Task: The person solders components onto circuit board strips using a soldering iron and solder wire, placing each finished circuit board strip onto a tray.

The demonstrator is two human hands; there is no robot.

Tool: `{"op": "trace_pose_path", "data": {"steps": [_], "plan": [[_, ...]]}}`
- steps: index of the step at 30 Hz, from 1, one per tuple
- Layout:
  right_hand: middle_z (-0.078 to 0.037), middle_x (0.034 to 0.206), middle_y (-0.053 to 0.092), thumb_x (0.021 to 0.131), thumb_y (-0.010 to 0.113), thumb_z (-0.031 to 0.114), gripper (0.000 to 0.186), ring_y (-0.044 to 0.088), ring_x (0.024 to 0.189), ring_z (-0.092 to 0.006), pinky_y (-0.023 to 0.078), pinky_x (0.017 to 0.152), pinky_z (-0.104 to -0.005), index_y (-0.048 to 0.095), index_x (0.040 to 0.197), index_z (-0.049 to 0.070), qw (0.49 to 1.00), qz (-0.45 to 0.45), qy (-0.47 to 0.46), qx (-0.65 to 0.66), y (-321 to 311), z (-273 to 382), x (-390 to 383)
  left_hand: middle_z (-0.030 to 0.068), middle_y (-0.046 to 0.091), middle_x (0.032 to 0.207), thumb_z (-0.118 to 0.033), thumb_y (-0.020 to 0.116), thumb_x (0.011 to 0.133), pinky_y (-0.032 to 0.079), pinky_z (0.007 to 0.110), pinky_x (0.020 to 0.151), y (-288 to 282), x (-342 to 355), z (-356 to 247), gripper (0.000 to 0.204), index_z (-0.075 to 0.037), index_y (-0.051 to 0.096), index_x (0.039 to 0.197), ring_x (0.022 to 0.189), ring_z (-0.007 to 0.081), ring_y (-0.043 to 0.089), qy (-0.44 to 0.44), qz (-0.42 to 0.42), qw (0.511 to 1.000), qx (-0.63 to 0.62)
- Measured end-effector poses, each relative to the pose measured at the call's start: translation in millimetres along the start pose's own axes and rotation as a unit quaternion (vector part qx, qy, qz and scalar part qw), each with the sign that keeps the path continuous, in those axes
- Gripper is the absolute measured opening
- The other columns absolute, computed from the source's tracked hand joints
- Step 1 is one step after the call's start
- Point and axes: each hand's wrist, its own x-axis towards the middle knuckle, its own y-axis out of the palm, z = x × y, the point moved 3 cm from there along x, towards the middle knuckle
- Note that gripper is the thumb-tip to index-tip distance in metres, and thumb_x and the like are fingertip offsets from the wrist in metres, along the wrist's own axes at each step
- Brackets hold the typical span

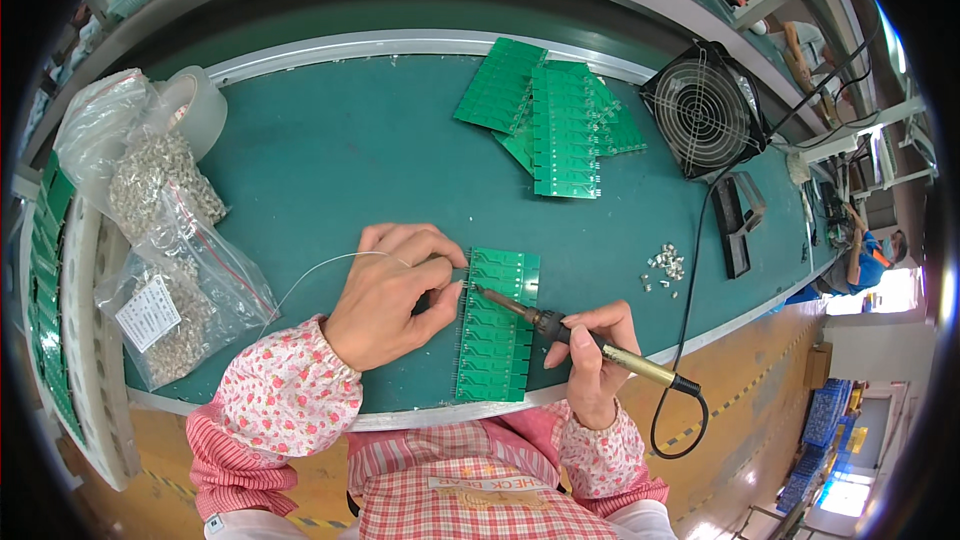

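A green circuit board panel [497, 340] lies on the green mat near the table's front edge. My right hand [598, 355] grips a soldering iron [630, 362] like a pen, its tip on or just above the panel's upper left part. At the panel's left edge, my left hand [395, 290] is closed in a pinch. A thin solder wire [318, 267] runs in a loose arc from the left over the back of that hand. Its fingers hide the wire's end and whatever small part may be there.
Several green panels [565, 130] are stacked at the back. A black fan [703, 110] stands at the back right, near a black box [735, 225] and small loose parts [666, 262]. Bags of small parts [170, 310] and a white rack of panels [95, 340] are left.
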Motion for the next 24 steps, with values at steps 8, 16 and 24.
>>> {"op": "trace_pose_path", "data": {"steps": [8,16,24], "plan": [[-0.009,0.068,0.061,0.088,0.058,0.012,0.016,0.059,0.052,-0.0104,0.049,0.048,-0.0232,0.051,0.088,-0.002,1.000,0.011,0.005,-0.003,-0.1,-0.2,1.3,0.0018,0.061,0.098,-0.007,0.066,0.073,0.036,0.038,0.086,1.6,0.4,1.0,0.017,-0.006,0.051,0.065,0.099,0.0238,0.055,0.010,-0.003,1.000,0.021],[-0.009,0.068,0.061,0.088,0.058,0.012,0.016,0.059,0.052,-0.0103,0.048,0.048,-0.0234,0.050,0.087,-0.002,1.000,0.021,-0.012,-0.004,0.1,-0.4,1.0,0.0019,0.061,0.098,-0.007,0.066,0.073,0.036,0.039,0.087,1.3,0.4,0.9,0.017,-0.006,0.051,0.066,0.100,0.0240,0.054,0.013,0.004,1.000,0.027],[-0.009,0.068,0.061,0.088,0.058,0.012,0.016,0.059,0.051,-0.0106,0.048,0.048,-0.0231,0.051,0.087,-0.003,1.000,0.022,-0.011,-0.013,-0.3,-1.3,0.3,0.0020,0.060,0.100,-0.007,0.066,0.073,0.035,0.039,0.088,1.3,0.1,-0.4,0.016,-0.006,0.051,0.067,0.101,0.0243,0.054,0.019,0.004,0.999,0.033]]}}
